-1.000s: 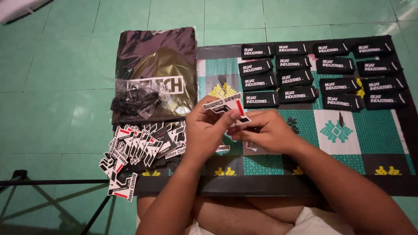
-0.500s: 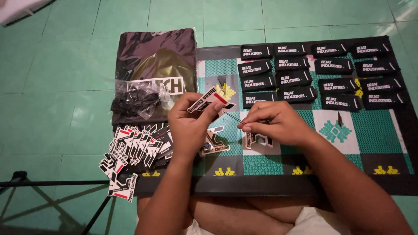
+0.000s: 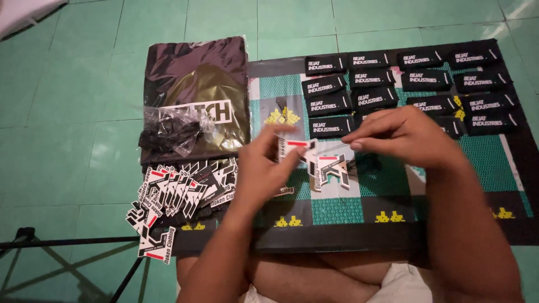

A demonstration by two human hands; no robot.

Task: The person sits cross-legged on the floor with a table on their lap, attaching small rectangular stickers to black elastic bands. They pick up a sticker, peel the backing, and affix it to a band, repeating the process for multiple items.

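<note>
Black labels (image 3: 359,78) in rows; cut-out tags (image 3: 179,193) heaped left.

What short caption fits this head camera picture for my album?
Left hand pinches a cut-out tag while the right hand pulls a thin string, above a patterned mat.

Black-white-red die-cut hang tag (image 3: 328,171), tilted, held above the patterned mat
</note>
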